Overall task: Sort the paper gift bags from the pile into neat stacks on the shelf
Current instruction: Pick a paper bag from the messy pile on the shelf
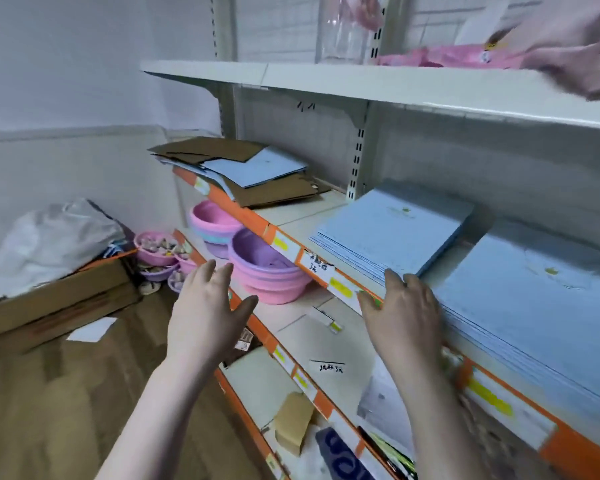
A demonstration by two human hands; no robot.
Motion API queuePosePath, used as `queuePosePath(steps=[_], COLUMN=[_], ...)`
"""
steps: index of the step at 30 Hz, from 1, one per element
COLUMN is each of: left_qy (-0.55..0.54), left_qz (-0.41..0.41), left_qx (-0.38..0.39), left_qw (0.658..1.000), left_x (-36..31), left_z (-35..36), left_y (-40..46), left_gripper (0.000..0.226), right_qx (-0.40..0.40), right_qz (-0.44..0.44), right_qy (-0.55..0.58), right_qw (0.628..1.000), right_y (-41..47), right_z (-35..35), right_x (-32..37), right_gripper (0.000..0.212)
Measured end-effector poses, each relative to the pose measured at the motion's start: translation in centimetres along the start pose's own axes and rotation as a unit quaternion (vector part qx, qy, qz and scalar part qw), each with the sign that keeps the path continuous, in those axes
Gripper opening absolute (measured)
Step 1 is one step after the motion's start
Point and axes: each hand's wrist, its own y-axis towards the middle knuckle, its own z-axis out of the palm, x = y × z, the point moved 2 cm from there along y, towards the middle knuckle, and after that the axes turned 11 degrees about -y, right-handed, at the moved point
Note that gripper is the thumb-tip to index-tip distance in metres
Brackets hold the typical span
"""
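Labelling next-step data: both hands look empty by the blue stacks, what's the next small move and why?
Probably push the right hand inward to square the skewed blue stack. Its fingers touch the stack's front corner, and the stack sits angled to the orange shelf edge, unlike the stack beside it. The left hand is open in the air, free to steady the far side.

Two stacks of gift bags (392, 230) in pale blue, each marked with a small yellow-green emblem, are seen on a white shelf (291, 216) edged with an orange strip (257, 220) carrying yellow-and-white labels. Brown cardboard (274, 192) is seen farther along. Pink and purple basins (264, 268) are stacked below. Pink packets (447, 57) are seen above.
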Motion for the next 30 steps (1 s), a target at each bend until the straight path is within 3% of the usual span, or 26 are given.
queuePosePath(steps=[8,16,30], left_qy=[0.034,0.015,-0.039], left_qz=[0.006,-0.012,0.054], left_qx=[-0.006,0.001,0.085], left_qw=[0.999,1.000,0.994], left_x=[6.8,15.0,30.9], left_z=[-0.7,-0.9,-2.3], left_y=[18.5,32.2,56.9], left_gripper=[0.059,0.059,0.057], right_qx=[-0.003,-0.002,-0.023], right_qz=[0.003,0.009,0.099], right_qy=[0.036,0.037,-0.044], right_qw=[0.999,0.999,0.994], right_y=[14.8,23.8,38.0], right_z=[5.6,10.0,17.1], right_x=[13.2,25.1,45.9], right_gripper=[0.053,0.054,0.046])
